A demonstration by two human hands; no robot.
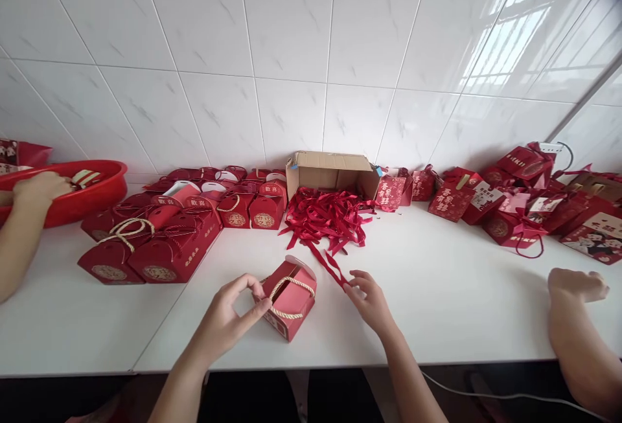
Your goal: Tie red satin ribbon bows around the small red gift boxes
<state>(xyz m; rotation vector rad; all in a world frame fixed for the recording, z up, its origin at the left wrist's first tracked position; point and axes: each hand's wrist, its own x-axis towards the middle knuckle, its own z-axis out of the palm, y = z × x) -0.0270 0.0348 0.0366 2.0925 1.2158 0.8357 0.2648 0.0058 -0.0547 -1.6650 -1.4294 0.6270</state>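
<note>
In front of me a small red gift box (295, 300) stands on the white table, with a twisted cream rope handle (286, 315) lying across its top. The thumb and index finger of my left hand (230, 309) grip the box at its upper left edge. To the right of the box, my right hand (368, 298) pinches a red ribbon (326, 266) that runs back to the ribbon pile. That pile of red ribbons (328, 216) spills out of an open cardboard box (335, 162) by the wall.
Red gift boxes (170, 248) are grouped on the left. Beribboned red boxes (515, 222) crowd the right. At far left, another person's hand (41, 188) reaches over a red basin (109, 180). A co-worker's closed hand (576, 285) rests at the right. The table's front edge (340, 367) is near me.
</note>
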